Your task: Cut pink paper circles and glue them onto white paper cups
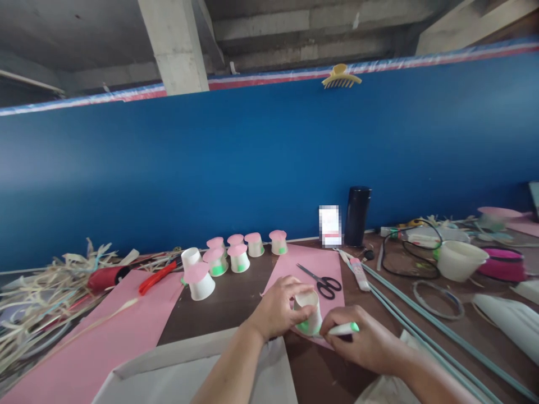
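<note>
White fills two hands (278, 306) (364, 342): one cup (310, 318), one marker (342, 329).

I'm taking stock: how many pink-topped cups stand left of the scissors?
7: four back-row cups, two middle cups just in front, and one nearest cup with a white cup stacked on it. Others may be hidden behind.

L hand (278, 306) grips wht cup (312, 324); R hand (366, 341) holds grn-ended marker (342, 329) nr base; scissors (319, 278) on pink sheet (290, 265).

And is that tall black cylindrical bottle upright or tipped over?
Upright: the bottle stands on end, nearly vertical, against the blue partition.
</note>
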Demonstrator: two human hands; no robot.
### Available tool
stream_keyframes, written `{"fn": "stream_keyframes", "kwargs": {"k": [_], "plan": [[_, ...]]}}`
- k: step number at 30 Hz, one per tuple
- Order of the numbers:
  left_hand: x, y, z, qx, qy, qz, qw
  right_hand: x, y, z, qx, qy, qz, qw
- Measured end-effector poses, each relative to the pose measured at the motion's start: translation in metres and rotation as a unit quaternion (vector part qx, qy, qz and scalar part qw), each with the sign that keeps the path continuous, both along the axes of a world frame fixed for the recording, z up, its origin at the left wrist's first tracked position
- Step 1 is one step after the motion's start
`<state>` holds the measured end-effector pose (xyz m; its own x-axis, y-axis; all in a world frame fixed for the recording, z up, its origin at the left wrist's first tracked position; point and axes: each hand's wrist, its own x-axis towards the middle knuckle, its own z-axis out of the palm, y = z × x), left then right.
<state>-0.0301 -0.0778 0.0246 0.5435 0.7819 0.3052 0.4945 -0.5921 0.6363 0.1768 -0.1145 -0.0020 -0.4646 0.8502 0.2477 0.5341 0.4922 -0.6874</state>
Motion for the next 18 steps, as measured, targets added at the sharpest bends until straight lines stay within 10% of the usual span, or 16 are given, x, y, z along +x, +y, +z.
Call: {"fn": "stream_keyframes", "kwargs": {"k": [18], "plan": [[0.0, -0.004, 0.005, -0.02, -0.001, 0.005, 1.0, 0.014, 0.005, 0.008, -0.019, -0.002, -0.028, 0.999]]}}
